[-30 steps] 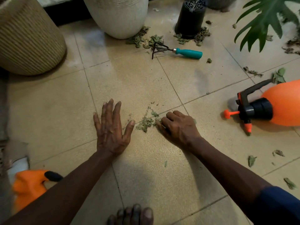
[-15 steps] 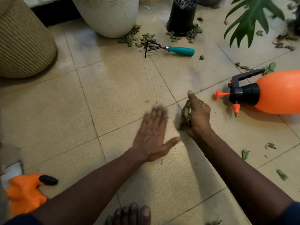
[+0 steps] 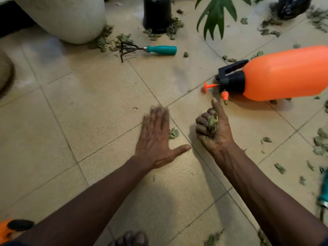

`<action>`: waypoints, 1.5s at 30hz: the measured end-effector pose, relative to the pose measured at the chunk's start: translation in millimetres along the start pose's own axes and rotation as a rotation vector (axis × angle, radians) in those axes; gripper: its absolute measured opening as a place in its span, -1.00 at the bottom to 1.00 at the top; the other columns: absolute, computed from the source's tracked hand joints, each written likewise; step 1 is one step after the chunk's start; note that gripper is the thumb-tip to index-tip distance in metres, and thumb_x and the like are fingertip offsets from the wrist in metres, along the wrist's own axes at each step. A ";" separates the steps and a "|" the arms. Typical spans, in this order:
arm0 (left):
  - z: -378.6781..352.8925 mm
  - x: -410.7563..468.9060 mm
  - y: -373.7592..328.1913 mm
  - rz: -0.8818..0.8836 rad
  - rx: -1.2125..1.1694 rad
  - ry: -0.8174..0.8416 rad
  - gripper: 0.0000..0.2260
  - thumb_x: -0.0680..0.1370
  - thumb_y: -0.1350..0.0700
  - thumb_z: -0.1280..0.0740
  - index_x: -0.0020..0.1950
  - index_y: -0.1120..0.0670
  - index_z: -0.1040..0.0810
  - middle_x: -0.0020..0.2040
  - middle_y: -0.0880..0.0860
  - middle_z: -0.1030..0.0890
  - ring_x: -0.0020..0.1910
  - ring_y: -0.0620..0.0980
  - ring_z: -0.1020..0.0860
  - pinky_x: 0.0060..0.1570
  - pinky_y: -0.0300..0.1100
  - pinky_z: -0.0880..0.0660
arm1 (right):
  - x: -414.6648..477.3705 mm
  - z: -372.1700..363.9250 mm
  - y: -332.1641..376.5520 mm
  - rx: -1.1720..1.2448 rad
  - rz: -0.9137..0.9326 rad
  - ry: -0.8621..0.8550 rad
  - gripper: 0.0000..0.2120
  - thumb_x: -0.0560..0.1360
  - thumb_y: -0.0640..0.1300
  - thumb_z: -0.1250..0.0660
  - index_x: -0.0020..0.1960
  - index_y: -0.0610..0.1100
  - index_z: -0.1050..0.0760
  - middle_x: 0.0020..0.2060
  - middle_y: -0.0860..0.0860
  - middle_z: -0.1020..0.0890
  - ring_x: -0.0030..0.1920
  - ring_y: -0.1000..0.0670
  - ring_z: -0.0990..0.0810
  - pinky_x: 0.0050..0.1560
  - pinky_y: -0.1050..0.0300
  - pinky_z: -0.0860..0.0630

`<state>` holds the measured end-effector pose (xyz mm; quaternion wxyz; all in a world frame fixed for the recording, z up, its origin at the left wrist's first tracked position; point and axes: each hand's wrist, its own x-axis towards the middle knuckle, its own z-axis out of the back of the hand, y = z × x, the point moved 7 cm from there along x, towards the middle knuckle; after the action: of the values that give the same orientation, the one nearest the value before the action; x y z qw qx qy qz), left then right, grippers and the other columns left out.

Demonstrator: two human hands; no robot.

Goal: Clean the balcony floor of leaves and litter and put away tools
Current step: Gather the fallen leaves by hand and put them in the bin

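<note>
Open stretch of beige tiled floor (image 3: 79,112) left of the hands, left hand (image 3: 154,139) flat on tile with fingers straight, right hand (image 3: 213,134) curled round clump of dry green leaves (image 3: 212,121), thumb up, near orange plastic spray bottle (image 3: 287,73) lying on its side, white round planter (image 3: 67,16) and black plastic pot (image 3: 157,13) at far edge, insides out of view.

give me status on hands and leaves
Right hand gripping leaves. Left hand flat on floor beside a loose leaf. Sprayer, rake lie ahead.

Bare left hand (image 3: 156,139), bare right hand (image 3: 215,134) — bare toes (image 3: 132,237)
</note>
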<state>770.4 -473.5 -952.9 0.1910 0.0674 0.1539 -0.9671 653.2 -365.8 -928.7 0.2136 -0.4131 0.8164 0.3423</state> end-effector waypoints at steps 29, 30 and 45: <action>54.6 89.4 -2.7 -0.110 -0.003 -0.409 -0.72 0.62 0.11 -0.31 -0.31 0.08 -0.48 -0.47 0.00 -0.40 -0.53 0.00 -0.35 -0.45 -0.11 -0.49 | -49.9 36.6 9.4 0.155 -0.070 -0.061 -0.56 0.60 0.00 -0.34 -0.44 -0.02 -0.40 -0.55 0.11 -0.25 -0.60 0.15 -0.19 -0.70 0.32 -0.07; 59.6 92.6 7.3 -0.012 -0.022 -0.406 -0.73 0.62 0.09 -0.29 -0.28 0.11 -0.53 -0.45 0.02 -0.44 -0.49 0.01 -0.40 -0.41 -0.11 -0.49 | -52.0 36.3 10.6 0.172 -0.066 -0.056 -0.56 0.60 0.00 -0.33 -0.44 -0.03 -0.40 -0.55 0.11 -0.26 -0.60 0.15 -0.20 -0.69 0.32 -0.06; 94.2 4.5 -144.0 -0.208 -0.693 -0.460 -0.78 0.50 0.06 -0.40 -0.33 0.08 -0.54 -0.45 -0.01 -0.50 -0.46 -0.01 -0.49 -0.43 -0.04 -0.45 | -44.9 1.2 -3.1 0.063 0.209 0.190 -0.67 0.61 -0.20 -0.36 -0.30 0.04 -0.51 -0.50 0.17 -0.53 -0.44 0.22 -0.53 -0.37 0.36 -0.50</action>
<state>703.4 -378.8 -825.6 0.1329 -0.2343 0.4290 -0.8622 681.3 -342.5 -902.3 0.1115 -0.3495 0.8818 0.2964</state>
